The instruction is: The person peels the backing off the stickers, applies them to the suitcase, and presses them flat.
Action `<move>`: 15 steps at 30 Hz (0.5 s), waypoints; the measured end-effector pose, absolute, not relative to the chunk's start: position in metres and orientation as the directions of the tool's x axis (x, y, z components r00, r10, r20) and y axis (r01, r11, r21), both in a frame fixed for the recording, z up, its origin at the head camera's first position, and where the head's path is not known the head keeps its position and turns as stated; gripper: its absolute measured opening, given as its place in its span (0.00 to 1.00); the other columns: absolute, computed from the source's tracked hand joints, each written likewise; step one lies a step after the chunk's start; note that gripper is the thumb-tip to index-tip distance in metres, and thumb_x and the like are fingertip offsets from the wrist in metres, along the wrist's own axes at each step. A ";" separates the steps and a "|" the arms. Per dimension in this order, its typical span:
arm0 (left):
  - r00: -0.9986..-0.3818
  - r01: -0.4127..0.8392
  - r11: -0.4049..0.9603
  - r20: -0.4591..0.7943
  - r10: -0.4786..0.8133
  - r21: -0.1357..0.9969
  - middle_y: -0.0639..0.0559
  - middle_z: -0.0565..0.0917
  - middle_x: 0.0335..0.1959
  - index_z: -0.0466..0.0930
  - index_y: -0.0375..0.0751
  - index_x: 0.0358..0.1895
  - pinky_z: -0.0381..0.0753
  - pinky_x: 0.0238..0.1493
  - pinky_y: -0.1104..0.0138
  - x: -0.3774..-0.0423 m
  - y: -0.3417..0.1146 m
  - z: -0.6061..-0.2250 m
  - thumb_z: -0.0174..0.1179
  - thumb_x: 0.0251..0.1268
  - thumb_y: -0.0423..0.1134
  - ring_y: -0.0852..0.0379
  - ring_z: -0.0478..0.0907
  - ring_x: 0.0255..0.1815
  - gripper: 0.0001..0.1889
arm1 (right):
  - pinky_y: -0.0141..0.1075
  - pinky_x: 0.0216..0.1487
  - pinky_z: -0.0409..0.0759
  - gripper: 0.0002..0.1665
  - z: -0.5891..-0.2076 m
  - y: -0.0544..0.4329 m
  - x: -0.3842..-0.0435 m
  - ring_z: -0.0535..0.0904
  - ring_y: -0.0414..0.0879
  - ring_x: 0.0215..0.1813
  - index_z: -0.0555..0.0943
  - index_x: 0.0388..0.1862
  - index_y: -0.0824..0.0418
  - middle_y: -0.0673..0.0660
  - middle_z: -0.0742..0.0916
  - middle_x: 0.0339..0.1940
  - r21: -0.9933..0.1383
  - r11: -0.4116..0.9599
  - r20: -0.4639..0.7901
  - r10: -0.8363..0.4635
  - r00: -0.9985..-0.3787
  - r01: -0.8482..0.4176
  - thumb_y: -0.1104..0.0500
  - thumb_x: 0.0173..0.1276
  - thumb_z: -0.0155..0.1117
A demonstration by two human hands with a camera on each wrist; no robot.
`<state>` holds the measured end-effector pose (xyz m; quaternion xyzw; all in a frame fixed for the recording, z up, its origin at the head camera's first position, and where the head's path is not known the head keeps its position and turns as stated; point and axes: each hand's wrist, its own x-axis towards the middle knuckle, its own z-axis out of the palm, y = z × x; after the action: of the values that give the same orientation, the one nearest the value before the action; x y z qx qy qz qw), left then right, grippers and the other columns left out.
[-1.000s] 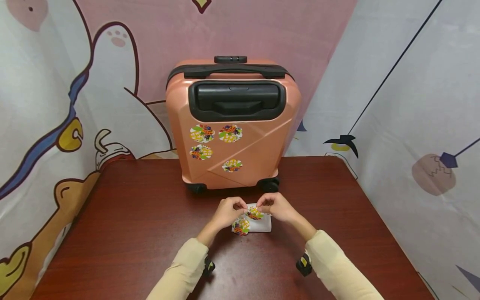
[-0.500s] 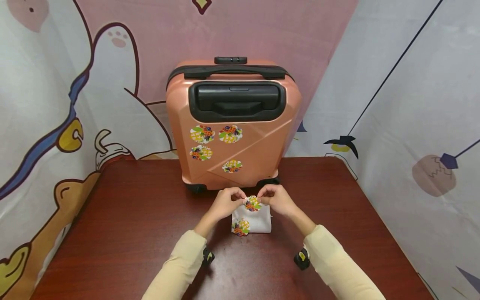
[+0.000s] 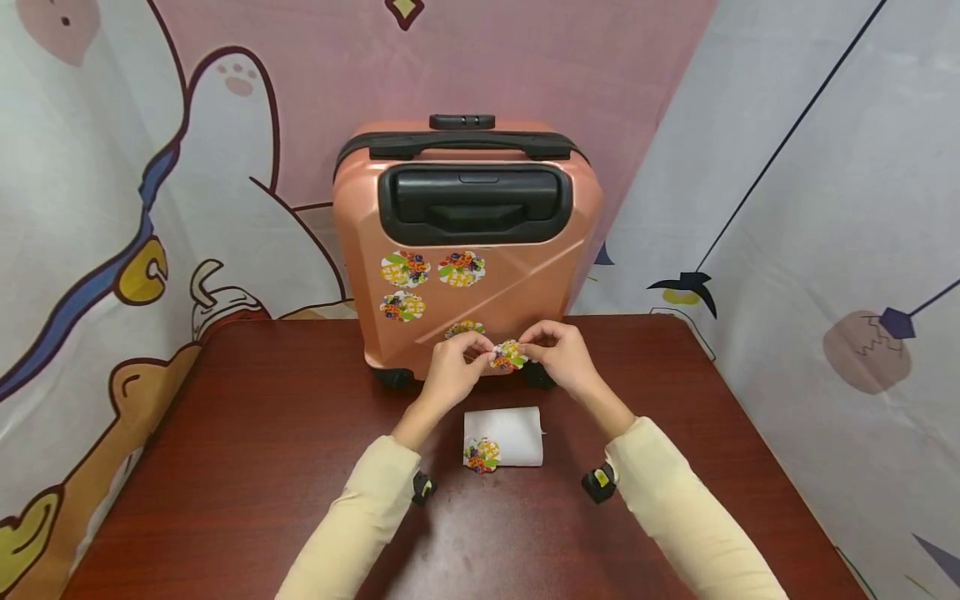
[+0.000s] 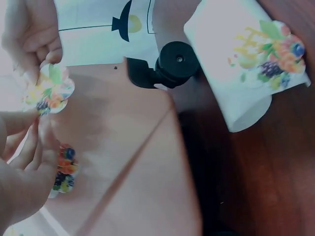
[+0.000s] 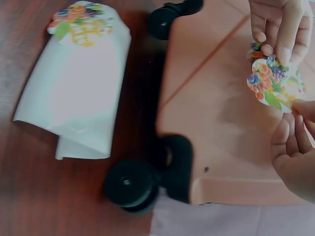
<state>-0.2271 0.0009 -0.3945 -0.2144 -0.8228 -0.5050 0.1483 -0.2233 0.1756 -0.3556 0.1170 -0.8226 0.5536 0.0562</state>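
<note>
A scalloped sticker (image 3: 508, 356) printed with fruit is stretched between both hands, in front of the lower part of an upright pink suitcase (image 3: 517, 283). My left hand (image 3: 452, 367) pinches its left edge between thumb and fingertips. At the opposite edge my right hand (image 3: 564, 357) pinches it the same way. In the right wrist view the sticker (image 5: 275, 83) faces the camera, close over the suitcase shell. Three similar stickers are stuck below the black handle recess, one being the upper left sticker (image 3: 406, 269). Another sticker (image 3: 465, 328) lower down is partly covered by the left hand.
A folded white backing sheet (image 3: 517, 433) lies on the brown table (image 3: 262, 467), with one sticker (image 3: 482, 454) at its near left corner. Black wheels, such as the right wheel (image 5: 129, 184), stick out under the suitcase. A patterned cloth (image 3: 787, 208) hangs behind and beside the table.
Both hands have lifted the sticker off the white sheet and carried it forward and up to the suitcase's lower front. The sheet and its other sticker have stayed in place.
</note>
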 end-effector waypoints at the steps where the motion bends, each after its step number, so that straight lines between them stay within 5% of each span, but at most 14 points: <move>1: -0.852 0.520 0.403 0.489 0.185 0.753 0.48 0.82 0.28 0.80 0.35 0.30 0.77 0.33 0.66 -0.228 0.002 -0.392 0.62 0.55 0.29 0.54 0.79 0.30 0.01 | 0.30 0.26 0.76 0.03 -0.356 0.176 -0.227 0.76 0.44 0.25 0.79 0.28 0.74 0.66 0.82 0.26 -0.898 0.355 0.234 -0.118 -0.965 -0.261 0.73 0.54 0.65; 8: -0.764 0.583 0.486 0.643 0.056 0.651 0.48 0.81 0.27 0.81 0.36 0.29 0.74 0.27 0.67 -0.233 0.008 -0.382 0.63 0.54 0.29 0.56 0.77 0.26 0.01 | 0.30 0.19 0.70 0.10 -0.353 0.172 -0.239 0.72 0.41 0.22 0.81 0.22 0.56 0.58 0.81 0.22 -0.874 0.381 0.321 -0.012 -0.947 -0.301 0.70 0.54 0.66; 15: -0.730 0.575 0.540 0.684 -0.001 0.615 0.47 0.81 0.27 0.81 0.35 0.28 0.73 0.24 0.68 -0.235 0.012 -0.371 0.64 0.54 0.30 0.56 0.75 0.23 0.02 | 0.28 0.22 0.70 0.07 -0.347 0.164 -0.243 0.73 0.41 0.23 0.81 0.22 0.59 0.59 0.82 0.23 -0.866 0.359 0.393 0.061 -0.917 -0.348 0.70 0.53 0.67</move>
<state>-0.2350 0.0117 -0.3707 -0.1758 -0.8159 -0.4463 0.3230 -0.2434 0.1637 -0.3472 0.0892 -0.8037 0.5592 0.1826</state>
